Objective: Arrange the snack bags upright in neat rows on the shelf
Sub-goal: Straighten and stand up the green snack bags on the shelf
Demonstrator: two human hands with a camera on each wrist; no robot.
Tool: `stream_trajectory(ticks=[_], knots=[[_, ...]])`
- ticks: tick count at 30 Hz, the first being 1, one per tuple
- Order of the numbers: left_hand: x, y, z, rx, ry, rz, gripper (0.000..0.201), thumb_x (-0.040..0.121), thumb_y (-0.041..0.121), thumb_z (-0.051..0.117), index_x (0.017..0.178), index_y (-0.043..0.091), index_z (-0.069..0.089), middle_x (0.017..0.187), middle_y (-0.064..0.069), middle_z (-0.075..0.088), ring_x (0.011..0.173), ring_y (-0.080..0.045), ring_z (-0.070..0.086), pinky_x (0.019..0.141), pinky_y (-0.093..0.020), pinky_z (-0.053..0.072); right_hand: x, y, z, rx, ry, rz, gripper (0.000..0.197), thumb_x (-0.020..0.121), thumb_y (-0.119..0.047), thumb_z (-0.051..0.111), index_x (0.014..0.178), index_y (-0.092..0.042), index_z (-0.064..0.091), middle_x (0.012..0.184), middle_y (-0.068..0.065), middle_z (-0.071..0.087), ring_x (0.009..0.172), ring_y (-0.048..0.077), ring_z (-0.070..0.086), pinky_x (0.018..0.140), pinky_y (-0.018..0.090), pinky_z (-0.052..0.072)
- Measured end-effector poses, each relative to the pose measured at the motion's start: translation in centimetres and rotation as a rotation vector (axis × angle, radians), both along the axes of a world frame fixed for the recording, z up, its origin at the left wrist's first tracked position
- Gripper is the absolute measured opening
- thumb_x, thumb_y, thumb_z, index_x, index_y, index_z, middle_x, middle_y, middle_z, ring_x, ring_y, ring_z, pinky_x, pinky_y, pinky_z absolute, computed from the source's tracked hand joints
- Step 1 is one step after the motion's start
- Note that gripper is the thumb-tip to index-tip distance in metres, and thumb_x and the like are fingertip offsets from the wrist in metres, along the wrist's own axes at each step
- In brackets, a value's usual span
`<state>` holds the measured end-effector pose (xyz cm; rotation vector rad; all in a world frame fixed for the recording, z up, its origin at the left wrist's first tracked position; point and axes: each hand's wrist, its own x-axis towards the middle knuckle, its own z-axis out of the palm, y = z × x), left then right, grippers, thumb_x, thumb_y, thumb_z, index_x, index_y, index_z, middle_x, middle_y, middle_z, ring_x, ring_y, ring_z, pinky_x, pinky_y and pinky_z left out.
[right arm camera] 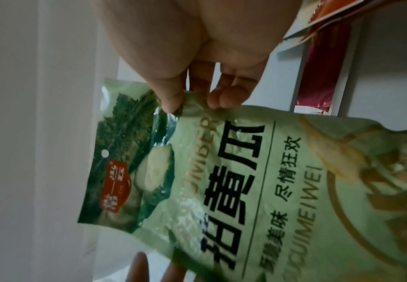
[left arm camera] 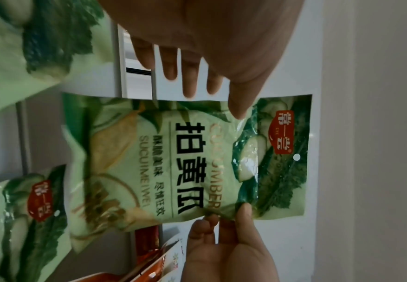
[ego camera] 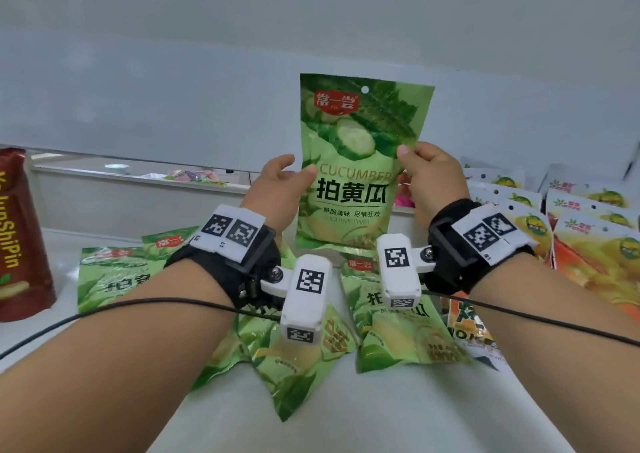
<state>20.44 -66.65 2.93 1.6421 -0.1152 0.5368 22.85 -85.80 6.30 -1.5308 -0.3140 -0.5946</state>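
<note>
A green cucumber snack bag [ego camera: 349, 175] [left arm camera: 173, 162] [right arm camera: 221, 181] is held upright in the air in front of the white back wall, its printed face toward me. My right hand [ego camera: 415, 165] [right arm camera: 197, 95] [left arm camera: 226, 215] pinches its right edge, thumb on the front and curled fingers behind. My left hand [ego camera: 294, 170] [left arm camera: 224, 89] is at the bag's left edge. Only its thumb touches the front, and its fingers are straight and off the bag in the left wrist view.
Several more green cucumber bags [ego camera: 398, 331] [left arm camera: 28, 219] lie flat on the white shelf surface [ego camera: 346, 418] under my wrists. Orange and yellow bags [ego camera: 588, 238] stand in rows at the right. A tall brown-red bag [ego camera: 17, 238] stands upright at the far left.
</note>
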Motion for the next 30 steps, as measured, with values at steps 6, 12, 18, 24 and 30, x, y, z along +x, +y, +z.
stream_trajectory(ticks=[6,12,18,24,30], knots=[[-0.4,-2.5,0.3,-0.198,-0.024,-0.146,0.016,0.093,0.023,0.059,0.081,0.022,0.068,0.081,0.0,0.074,0.079,-0.02,0.069,0.08,-0.039,0.054,-1.5,-2.2,-1.0,-0.029,0.03,0.0,0.028,0.091,-0.019,0.058,0.063,-0.021,0.06,0.046,-0.018,0.051,0.043,0.001,0.04,0.044,0.013,0.036],[-0.9,-3.7,-0.8,-0.288,0.0,-0.209,0.024,0.09,0.033,0.056,0.076,0.025,0.073,0.09,-0.01,0.075,0.089,-0.032,0.071,0.082,-0.058,0.054,-3.1,-3.3,-1.7,0.038,0.079,0.135,0.03,0.089,-0.021,0.06,0.06,-0.023,0.065,0.059,-0.014,0.065,0.055,0.004,0.058,0.053,0.02,0.044],[-1.2,-4.0,-1.2,-0.355,0.021,-0.23,0.029,0.093,0.032,0.053,0.074,0.023,0.072,0.089,-0.009,0.075,0.086,-0.029,0.072,0.077,-0.052,0.057,-4.4,-2.7,-5.7,0.02,0.22,0.316,0.01,0.088,-0.011,0.059,0.093,-0.016,0.066,0.091,0.0,0.075,0.083,0.016,0.071,0.067,0.029,0.057],[-2.8,-3.4,-4.2,-0.112,0.173,-0.288,0.013,0.089,0.026,0.061,0.091,0.017,0.069,0.101,-0.014,0.071,0.085,-0.024,0.065,0.073,-0.038,0.056,-4.4,-2.5,-7.7,0.32,0.227,0.312,0.011,0.089,-0.005,0.057,0.09,-0.014,0.063,0.077,-0.001,0.074,0.069,0.012,0.07,0.057,0.029,0.057],[-3.3,-3.1,-5.5,-0.268,0.125,-0.129,0.011,0.091,0.012,0.059,0.089,0.016,0.07,0.085,-0.006,0.075,0.08,-0.023,0.07,0.07,-0.036,0.059,-4.1,-2.2,-9.0,0.288,0.333,0.448,0.009,0.085,-0.01,0.061,0.093,-0.011,0.062,0.079,0.002,0.074,0.07,0.015,0.07,0.058,0.029,0.056]])
